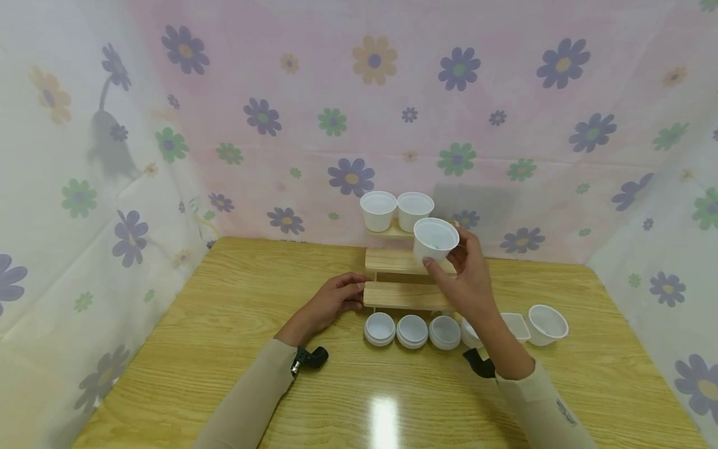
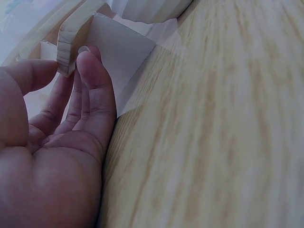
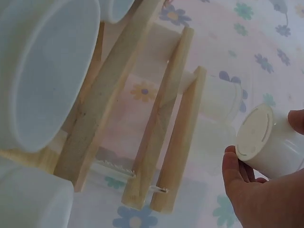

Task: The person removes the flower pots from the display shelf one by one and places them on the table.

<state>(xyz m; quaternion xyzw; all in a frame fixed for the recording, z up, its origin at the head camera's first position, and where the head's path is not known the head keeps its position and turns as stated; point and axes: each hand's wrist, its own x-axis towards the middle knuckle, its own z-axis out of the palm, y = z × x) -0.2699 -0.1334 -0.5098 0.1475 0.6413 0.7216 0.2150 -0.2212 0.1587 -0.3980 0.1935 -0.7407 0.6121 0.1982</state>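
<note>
A white plastic cup is held up in the right hand, pinched at its wall between curled fingers and thumb, tilted with its mouth toward the camera. It is kept in the air over the middle step of the stepped wooden rack, just in front of the two white cups that are stood side by side on the top step. The rack itself is set near the far edge of the wooden table, at its middle. The left end of the lowest step is steadied by the left hand, fingertips pressed against the wood, fingers close together and nearly straight. Along the front of the rack, three stacks of shallow white lids are lined up, and toward the right edge two more white tubs are seen.
</note>
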